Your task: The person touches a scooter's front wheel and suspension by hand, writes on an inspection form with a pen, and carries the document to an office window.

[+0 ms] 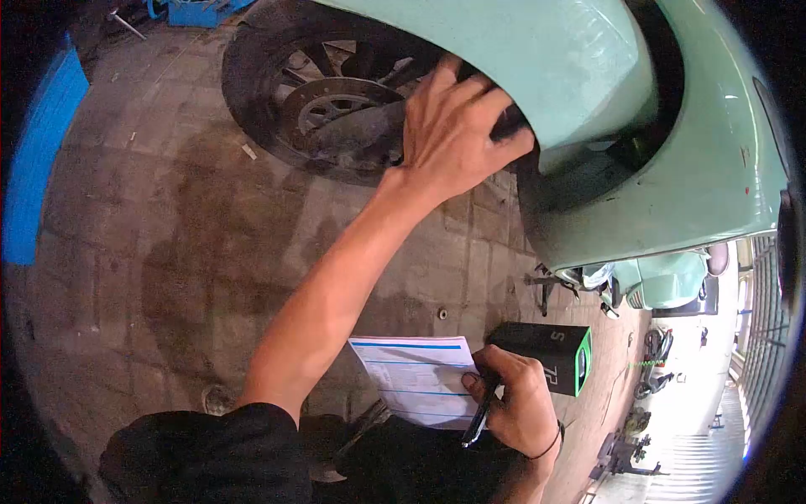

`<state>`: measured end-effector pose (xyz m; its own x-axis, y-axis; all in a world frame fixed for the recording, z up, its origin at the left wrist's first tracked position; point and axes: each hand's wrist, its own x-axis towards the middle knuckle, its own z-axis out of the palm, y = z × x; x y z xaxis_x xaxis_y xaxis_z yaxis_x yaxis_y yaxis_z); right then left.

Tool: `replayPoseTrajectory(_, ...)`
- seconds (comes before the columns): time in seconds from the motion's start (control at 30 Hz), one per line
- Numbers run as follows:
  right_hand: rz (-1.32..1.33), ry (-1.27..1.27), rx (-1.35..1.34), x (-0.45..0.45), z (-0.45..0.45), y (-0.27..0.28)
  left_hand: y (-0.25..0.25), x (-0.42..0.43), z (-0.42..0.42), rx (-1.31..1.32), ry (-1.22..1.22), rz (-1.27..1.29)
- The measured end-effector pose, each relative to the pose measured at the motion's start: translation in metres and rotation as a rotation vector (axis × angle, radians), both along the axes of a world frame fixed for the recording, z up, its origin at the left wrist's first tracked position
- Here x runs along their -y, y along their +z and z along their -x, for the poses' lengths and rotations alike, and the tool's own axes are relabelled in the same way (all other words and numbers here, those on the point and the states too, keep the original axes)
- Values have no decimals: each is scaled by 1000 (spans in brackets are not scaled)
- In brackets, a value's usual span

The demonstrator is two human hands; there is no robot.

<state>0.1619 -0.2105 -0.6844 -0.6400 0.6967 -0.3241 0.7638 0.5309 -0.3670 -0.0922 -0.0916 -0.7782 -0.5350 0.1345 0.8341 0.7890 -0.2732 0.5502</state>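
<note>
My left hand (457,126) reaches over the front wheel (327,105) of a mint-green scooter. Its fingers are bent in beneath the edge of the green front fender (537,59), beside a dark part. The fingertips are partly hidden, so what they grip cannot be made out. The spoked wheel has a black tire and a brake disc. Lower down, my right hand (520,403) is closed on a pad of printed paper (420,378) with blue lines. A dark pen (478,420) is held in the same hand, its shiny end pointing down.
A black box with green edges (546,357) stands on the paved floor beside the pad. A small metal nut or ring (442,314) lies nearby. Another mint-green scooter (667,281) is at the right. Blue objects (197,12) sit at the top left.
</note>
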Motion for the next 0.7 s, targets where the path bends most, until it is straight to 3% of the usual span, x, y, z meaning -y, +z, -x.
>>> replayPoseTrajectory(0.13,25,-10,52,-3,12,-4,-2,7,1,56,-116,123)
replayPoseTrajectory(0.37,9,184,63,-23,53,-48,-1,15,-17,50,-105,224)
replayPoseTrajectory(0.53,235,281,223,-21,91,-82,16,89,-1,232,-134,539)
replayPoseTrajectory(0.6,263,151,-84,-3,113,-76,23,139,24,431,-82,650)
replayPoseTrajectory(0.63,303,132,-88,11,129,-57,26,168,39,556,-87,687)
replayPoseTrajectory(0.7,398,-138,-116,36,167,-6,51,233,88,479,43,861)
